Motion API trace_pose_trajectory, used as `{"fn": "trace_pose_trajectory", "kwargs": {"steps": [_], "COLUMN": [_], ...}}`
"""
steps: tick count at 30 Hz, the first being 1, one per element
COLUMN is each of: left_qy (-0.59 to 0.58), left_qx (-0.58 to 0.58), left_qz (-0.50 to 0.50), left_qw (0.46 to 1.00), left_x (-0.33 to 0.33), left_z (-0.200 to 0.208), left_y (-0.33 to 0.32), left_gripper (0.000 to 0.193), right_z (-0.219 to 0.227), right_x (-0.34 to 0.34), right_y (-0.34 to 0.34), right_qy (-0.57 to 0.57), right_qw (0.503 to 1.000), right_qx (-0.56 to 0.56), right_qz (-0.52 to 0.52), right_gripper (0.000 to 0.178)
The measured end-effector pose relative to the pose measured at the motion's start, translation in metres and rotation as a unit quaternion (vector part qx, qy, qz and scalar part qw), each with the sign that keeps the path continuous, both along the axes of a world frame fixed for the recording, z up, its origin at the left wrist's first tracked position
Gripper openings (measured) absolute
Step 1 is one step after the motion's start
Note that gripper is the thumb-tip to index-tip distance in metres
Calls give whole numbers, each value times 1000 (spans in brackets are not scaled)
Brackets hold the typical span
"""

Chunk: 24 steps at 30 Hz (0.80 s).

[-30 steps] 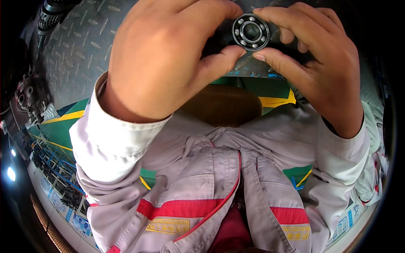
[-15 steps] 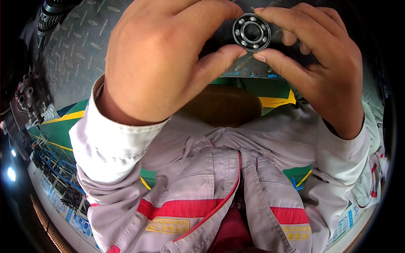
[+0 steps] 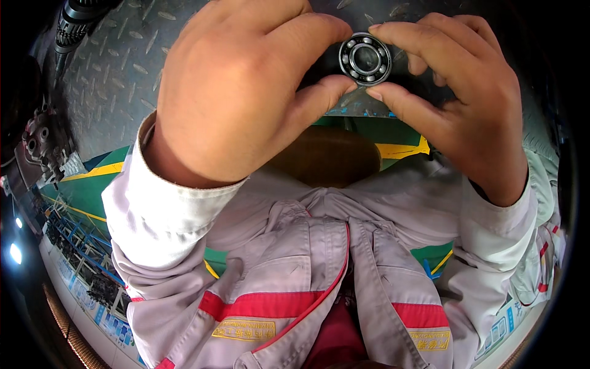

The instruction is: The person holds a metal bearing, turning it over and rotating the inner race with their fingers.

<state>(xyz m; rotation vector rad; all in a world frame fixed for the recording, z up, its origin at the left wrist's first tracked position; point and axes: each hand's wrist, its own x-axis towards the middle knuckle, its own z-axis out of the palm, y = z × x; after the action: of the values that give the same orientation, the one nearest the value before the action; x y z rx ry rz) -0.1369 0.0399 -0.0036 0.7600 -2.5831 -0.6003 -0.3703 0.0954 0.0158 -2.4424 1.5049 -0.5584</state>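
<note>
The ball bearing [image 3: 353, 60] is at the far side of the scene, a little to the right of the middle, in front of the dark metal plate [image 3: 117, 80] as the camera sees it; its flat side is turned up to the camera, so the two rings and the shiny balls between them can be seen well. It is held by both hands together. The left hand [image 3: 239, 98] is partly closed, with the index finger and the thumb bent like a pincer, and their tips are at the left part of the outer ring, one far and one near. How its other fingers are placed, I cannot tell fully, because the back of the hand covers them. The right hand [image 3: 470, 86] makes a similar half-open pincer from the right, its index fingertip at the far edge of the bearing and its thumb tip at the near edge, while the other fingers are curled behind. The plate has a raised pattern, and some blue marks lie along its near edge. Nearer than this edge there is a brown rounded object [image 3: 326, 157], above the green floor [image 3: 399, 132]. At the far left stands a black ribbed tool [image 3: 74, 27], and nearer, a dark metal part [image 3: 42, 138].
</note>
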Motion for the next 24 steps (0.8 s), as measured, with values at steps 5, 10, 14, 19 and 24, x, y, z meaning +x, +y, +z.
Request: {"fn": "trace_pose_trajectory", "kwargs": {"steps": [5,10,14,19,24], "left_qy": [0,-8,-17,-35,8], "left_qx": [-3,-1,-1,3,3], "left_qz": [-2,-3,-3,-9,2], "left_qw": [1000,1000,1000,999,1000], "left_x": [1,1,0,-4,-6], "left_z": [2,5,7,12,3], "left_y": [1,1,1,0,6], "left_gripper": [39,39,39,39,38], "right_z": [2,5,6,6,9], "right_x": [1,2,0,-3,-3], "right_y": [3,3,3,4,4], "right_qy": [-20,-28,-9,-9,23], "right_qw": [999,998,999,999,999], "right_qx": [33,51,43,33,31], "right_qz": [-6,-22,1,19,29], "right_gripper": [47,47,47,47,48]}}
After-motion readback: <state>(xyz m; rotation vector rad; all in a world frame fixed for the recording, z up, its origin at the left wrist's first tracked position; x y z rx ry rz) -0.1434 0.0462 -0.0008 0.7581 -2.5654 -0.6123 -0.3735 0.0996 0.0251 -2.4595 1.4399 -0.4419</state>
